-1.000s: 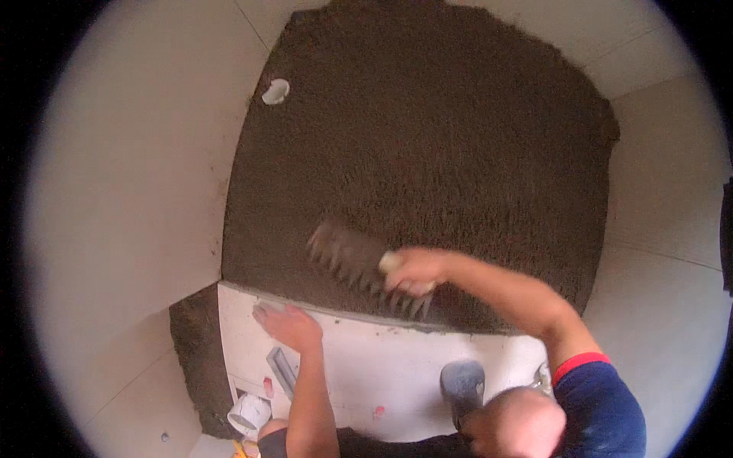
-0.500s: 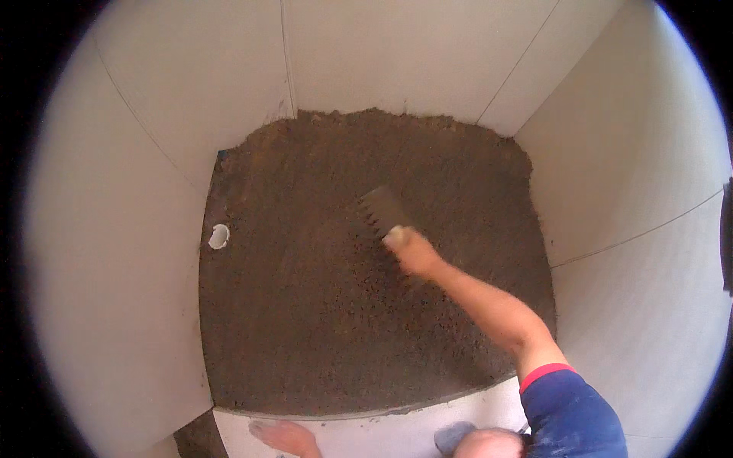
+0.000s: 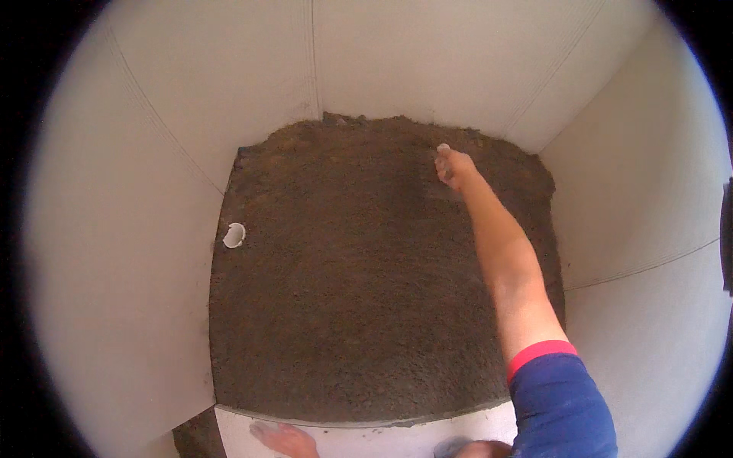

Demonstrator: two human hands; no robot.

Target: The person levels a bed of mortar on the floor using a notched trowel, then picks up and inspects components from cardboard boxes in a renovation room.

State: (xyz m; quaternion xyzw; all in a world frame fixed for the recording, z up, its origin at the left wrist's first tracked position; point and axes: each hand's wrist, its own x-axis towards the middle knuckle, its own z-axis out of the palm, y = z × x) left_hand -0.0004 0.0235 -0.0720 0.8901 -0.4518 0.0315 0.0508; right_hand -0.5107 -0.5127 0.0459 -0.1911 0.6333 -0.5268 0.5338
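Observation:
My right hand (image 3: pixel 458 169) is wrapped round the handle of a notched trowel (image 3: pixel 443 147) toward the far right of the floor. Its blade is smeared by motion and blends into the dark, damp-looking mortar bed (image 3: pixel 366 290) beneath it, so I cannot tell whether it touches. At the near edge, my left hand (image 3: pixel 285 440) rests flat with fingers stretched on a white ledge (image 3: pixel 359 437). The mortar surface looks fairly even, rougher along the back.
Pale wall boards (image 3: pixel 427 61) with visible seams enclose the bed at the left, back and right. A white round pipe end (image 3: pixel 234 235) stands up by the left wall. Part of my knee or leg (image 3: pixel 485 449) shows at the lower edge.
My right hand has carried the trowel from the middle of the bed toward the back right, straightening the arm. My left hand stays on the ledge. The whole view has shifted slightly.

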